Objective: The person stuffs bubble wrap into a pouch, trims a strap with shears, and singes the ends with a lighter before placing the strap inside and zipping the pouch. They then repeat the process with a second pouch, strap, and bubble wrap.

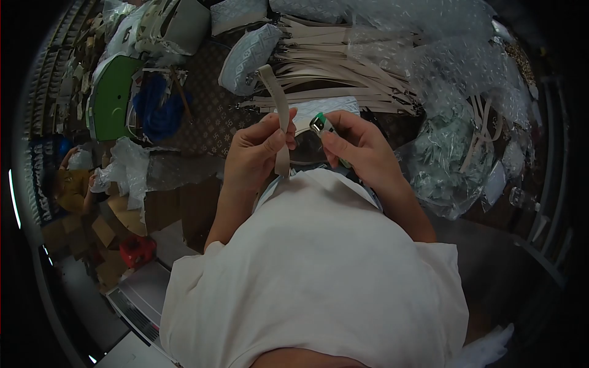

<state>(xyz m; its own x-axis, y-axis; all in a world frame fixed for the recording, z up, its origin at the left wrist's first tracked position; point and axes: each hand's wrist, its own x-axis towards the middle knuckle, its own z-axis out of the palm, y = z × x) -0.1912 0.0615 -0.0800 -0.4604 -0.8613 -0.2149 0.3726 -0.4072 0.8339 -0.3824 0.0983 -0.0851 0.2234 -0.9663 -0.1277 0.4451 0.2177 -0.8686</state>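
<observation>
My left hand [261,142] pinches a beige strap [277,95] between thumb and fingers. The strap's upper end stands up and bends over to the left, and its lower part hangs below the hand. In my right hand [362,147] is a green cigarette lighter [319,122], its metal top pointing toward the strap. A gap separates the lighter from the strap, and no flame shows. Behind my hands, many more beige straps [343,61] with metal clips lie in a pile on the brown patterned table cover [205,73].
Pale quilted pieces [248,59] lie beyond my left hand. Clear plastic bags [445,153] heap up at right. A green panel [113,98] and blue cord bundle [158,105] are at left. Another person [76,187] is at far left, near cardboard and a red object [137,250].
</observation>
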